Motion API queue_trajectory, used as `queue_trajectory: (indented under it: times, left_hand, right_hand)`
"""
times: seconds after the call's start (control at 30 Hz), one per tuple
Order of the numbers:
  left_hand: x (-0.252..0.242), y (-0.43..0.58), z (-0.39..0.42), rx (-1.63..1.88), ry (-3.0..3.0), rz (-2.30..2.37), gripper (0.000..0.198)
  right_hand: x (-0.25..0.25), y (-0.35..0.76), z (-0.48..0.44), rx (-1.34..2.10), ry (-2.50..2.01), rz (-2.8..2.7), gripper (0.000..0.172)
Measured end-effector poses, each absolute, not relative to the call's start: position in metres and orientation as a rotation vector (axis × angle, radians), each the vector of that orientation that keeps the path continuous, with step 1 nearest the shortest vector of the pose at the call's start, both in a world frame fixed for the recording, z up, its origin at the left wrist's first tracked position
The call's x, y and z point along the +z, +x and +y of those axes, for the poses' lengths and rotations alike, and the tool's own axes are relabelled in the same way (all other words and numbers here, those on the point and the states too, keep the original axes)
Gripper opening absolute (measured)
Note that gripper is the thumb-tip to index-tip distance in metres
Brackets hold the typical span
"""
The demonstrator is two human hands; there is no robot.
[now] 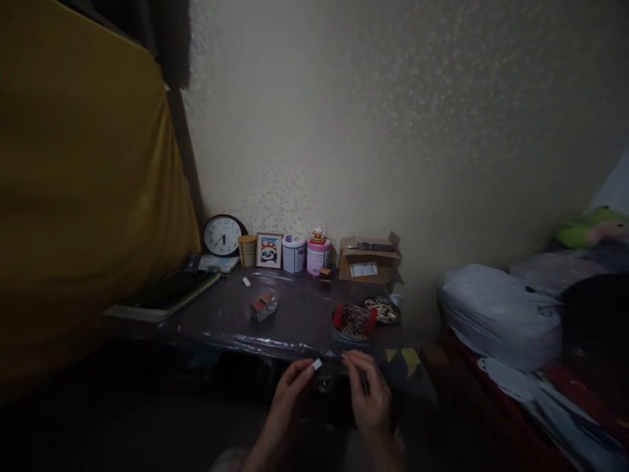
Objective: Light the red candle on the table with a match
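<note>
My left hand (pixel 287 400) and my right hand (pixel 368 393) are raised together in front of the low table's near edge (pixel 275 344). The left fingers pinch a small white piece (pixel 317 364) at its tip. My right hand's fingers are curled in a pinch close beside it; what they hold is too small and dark to make out. Just beyond the hands on the table sit a round patterned tin with red parts (pixel 352 322) and its patterned lid (pixel 382 309).
On the plastic-covered table stand a clock (pixel 223 235), a yellow cup (pixel 247 250), a panda picture (pixel 268 250), two tubs (pixel 304 254), a cardboard box (pixel 369 259), a small open box (pixel 263 306) and notebooks (pixel 167 295). Yellow cloth hangs left; bedding lies right (pixel 501 314).
</note>
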State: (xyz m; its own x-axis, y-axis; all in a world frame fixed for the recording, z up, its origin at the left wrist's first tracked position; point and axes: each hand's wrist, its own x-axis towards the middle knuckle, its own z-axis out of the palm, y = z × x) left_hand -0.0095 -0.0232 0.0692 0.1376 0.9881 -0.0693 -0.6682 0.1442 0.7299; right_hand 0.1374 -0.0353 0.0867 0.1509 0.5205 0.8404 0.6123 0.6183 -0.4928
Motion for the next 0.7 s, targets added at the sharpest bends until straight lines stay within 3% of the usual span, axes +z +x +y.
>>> queue_trajectory:
  times: [0.17, 0.3, 0.7]
  left_hand:
    - [0.081, -0.008, -0.027, 1.323, 0.664, 0.700, 0.024]
    - [0.082, -0.014, -0.031, 1.333, 0.688, 0.726, 0.024]
    - [0.066, -0.021, -0.028, 1.344, 0.711, 0.771, 0.024]
  right_hand:
    - [0.069, 0.140, -0.024, -0.025, -1.012, -1.650, 0.016]
    - [0.054, 0.154, -0.007, 0.047, -1.213, -1.399, 0.022]
    - [0.083, 0.148, -0.017, 0.221, -1.120, -1.226, 0.018]
